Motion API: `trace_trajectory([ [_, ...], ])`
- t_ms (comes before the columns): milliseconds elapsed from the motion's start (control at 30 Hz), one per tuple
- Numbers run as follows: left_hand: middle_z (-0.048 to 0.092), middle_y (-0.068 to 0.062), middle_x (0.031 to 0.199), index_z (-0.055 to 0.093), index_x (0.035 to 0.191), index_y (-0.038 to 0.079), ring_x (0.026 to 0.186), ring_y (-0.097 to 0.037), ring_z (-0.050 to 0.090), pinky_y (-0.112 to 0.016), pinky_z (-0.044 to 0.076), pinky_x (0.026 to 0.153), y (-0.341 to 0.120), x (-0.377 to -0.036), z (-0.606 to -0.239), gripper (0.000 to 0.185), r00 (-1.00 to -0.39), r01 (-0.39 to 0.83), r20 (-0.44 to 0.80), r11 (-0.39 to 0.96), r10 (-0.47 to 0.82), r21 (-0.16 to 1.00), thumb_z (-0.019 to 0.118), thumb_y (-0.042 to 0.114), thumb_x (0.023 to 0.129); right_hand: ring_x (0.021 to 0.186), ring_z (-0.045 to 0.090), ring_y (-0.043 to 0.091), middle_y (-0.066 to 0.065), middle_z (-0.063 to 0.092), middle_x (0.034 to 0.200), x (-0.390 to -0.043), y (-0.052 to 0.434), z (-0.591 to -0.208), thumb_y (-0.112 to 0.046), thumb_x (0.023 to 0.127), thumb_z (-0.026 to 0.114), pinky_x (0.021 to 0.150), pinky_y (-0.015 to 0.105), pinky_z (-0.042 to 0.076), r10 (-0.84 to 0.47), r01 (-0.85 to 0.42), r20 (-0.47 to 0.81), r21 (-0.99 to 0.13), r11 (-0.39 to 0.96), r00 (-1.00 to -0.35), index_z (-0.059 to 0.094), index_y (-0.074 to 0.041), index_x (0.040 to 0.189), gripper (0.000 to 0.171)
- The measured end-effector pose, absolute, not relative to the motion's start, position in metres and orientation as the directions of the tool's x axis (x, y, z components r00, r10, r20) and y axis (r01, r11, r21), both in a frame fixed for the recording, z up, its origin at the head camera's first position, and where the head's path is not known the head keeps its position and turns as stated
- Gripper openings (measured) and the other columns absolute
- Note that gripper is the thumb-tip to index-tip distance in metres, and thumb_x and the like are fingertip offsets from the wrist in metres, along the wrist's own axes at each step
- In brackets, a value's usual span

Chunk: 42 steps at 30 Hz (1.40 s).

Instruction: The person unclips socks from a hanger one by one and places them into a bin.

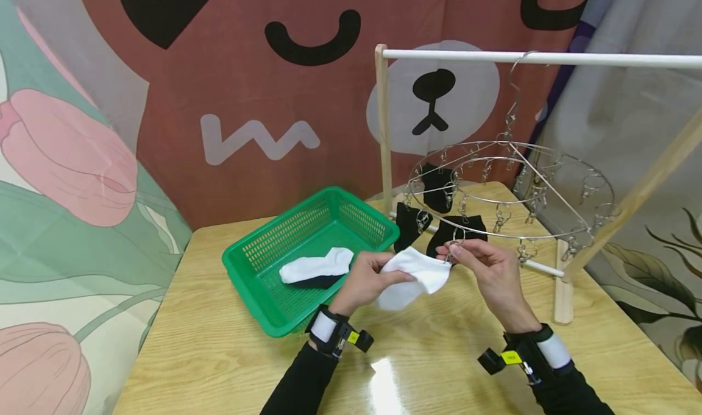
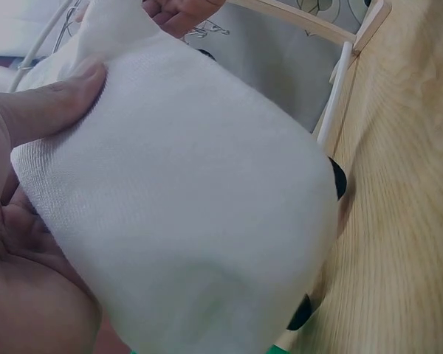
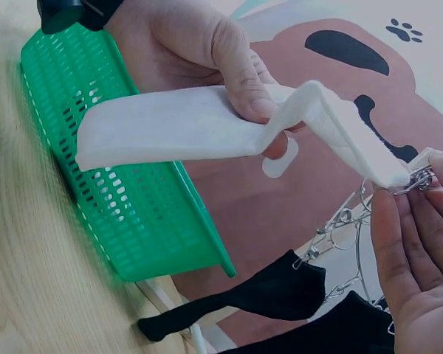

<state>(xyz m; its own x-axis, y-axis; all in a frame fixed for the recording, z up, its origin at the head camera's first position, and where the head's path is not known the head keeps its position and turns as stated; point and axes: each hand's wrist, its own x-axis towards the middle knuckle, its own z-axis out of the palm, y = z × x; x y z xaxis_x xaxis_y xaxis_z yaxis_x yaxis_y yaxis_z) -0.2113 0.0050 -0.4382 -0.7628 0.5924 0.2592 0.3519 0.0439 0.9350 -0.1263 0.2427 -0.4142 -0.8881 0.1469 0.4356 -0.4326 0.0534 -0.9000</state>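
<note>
A white sock (image 1: pixel 412 276) (image 2: pixel 184 199) (image 3: pixel 207 129) is stretched between both hands above the wooden table (image 1: pixel 230 366). My left hand (image 1: pixel 366 281) (image 3: pixel 199 51) grips its near end with thumb and fingers. My right hand (image 1: pixel 488 267) (image 3: pixel 417 243) pinches a metal clip (image 1: pixel 453 251) (image 3: pixel 417 179) of the round wire clip hanger (image 1: pixel 510 183), and the sock's other end sits in that clip. Three black socks (image 1: pixel 439 186) (image 3: pixel 273 291) hang from neighbouring clips.
A green plastic basket (image 1: pixel 258 262) (image 3: pixel 125 206) stands at the left of the table with a white sock (image 1: pixel 318 265) lying over a dark one. The hanger hangs from a wooden rack's white rail (image 1: pixel 537 57). A bear-face curtain (image 1: pixel 274 98) hangs behind.
</note>
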Motion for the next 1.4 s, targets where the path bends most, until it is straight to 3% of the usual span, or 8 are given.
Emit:
trace_trajectory([
  [233,0.081,-0.015,0.111,0.082,0.116,0.004,0.087,-0.009,0.073,-0.03,0.061,0.073,-0.006,-0.213,-0.438,0.025,-0.792,0.297,0.233,0.023,0.564,0.955,0.085,0.011,0.092,0.096,0.081,0.014,0.003,0.083,0.107,-0.126,0.243,-0.414,-0.001,0.106,0.064,0.09,0.026,0.062,0.164,-0.458,0.449,-0.889,-0.016,-0.878,0.072,0.013,0.119,0.021],
  [467,0.08,-0.01,0.118,0.082,0.121,0.011,0.099,-0.017,0.074,-0.039,0.061,0.08,-0.02,-0.217,-0.426,0.028,-0.826,0.303,0.245,0.033,0.507,0.952,0.084,0.018,0.094,0.092,0.08,0.014,0.002,0.083,0.104,-0.125,0.247,-0.417,0.0,0.105,0.065,0.089,0.026,0.062,0.122,-0.433,0.432,-0.901,0.021,-0.894,0.071,0.013,0.119,0.02],
  [767,0.081,-0.015,0.112,0.081,0.12,0.006,0.089,-0.019,0.076,-0.038,0.063,0.072,-0.036,-0.228,-0.402,0.028,-0.872,0.362,0.317,0.056,0.374,0.93,0.084,0.015,0.094,0.089,0.08,0.014,0.003,0.083,0.102,-0.127,0.248,-0.423,-0.001,0.105,0.067,0.085,0.027,0.063,0.089,-0.41,0.411,-0.912,0.036,-0.907,0.068,0.016,0.121,0.024],
  [1000,0.081,-0.015,0.113,0.081,0.12,0.006,0.095,-0.027,0.077,-0.043,0.063,0.076,-0.054,-0.241,-0.377,0.029,-0.897,0.409,0.368,0.143,0.243,0.901,0.084,0.018,0.094,0.089,0.08,0.013,0.002,0.083,0.102,-0.128,0.249,-0.423,-0.002,0.105,0.067,0.085,0.025,0.062,0.088,-0.41,0.412,-0.911,0.039,-0.907,0.068,0.015,0.123,0.025],
  [1400,0.078,-0.018,0.122,0.078,0.126,0.004,0.106,-0.035,0.073,-0.052,0.061,0.086,-0.093,-0.275,-0.354,0.03,-0.948,0.316,0.292,0.259,0.129,0.913,0.078,0.018,0.099,0.09,0.08,0.013,0.004,0.083,0.102,-0.126,0.249,-0.421,-0.003,0.105,0.068,0.083,0.025,0.062,0.092,-0.386,0.387,-0.922,0.031,-0.917,0.066,0.018,0.123,0.028],
])
